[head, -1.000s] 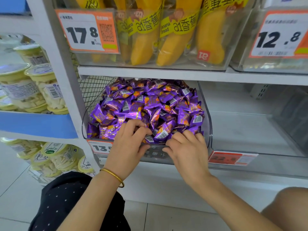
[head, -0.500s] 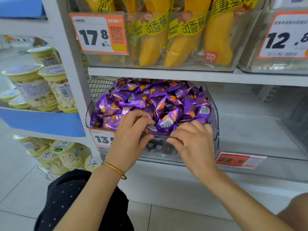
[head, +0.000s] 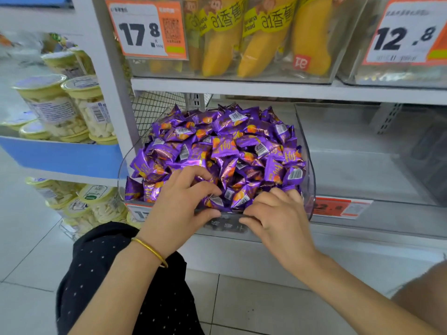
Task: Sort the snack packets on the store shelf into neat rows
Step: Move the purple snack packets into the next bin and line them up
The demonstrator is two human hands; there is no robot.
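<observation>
Gripping bin [head: 312,180] of pkts [head: 225,146], wht shelf [head: 350,170], tile floor [head: 254,301]

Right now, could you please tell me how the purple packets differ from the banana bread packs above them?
The purple packets are small; the banana bread packs are long and far larger. The purple packets lie heaped loosely, facing every way; the banana bread packs stand upright side by side. The purple packets are opaque foil; the banana bread packs are clear, showing yellow bread. Both sit in clear bins.
</observation>
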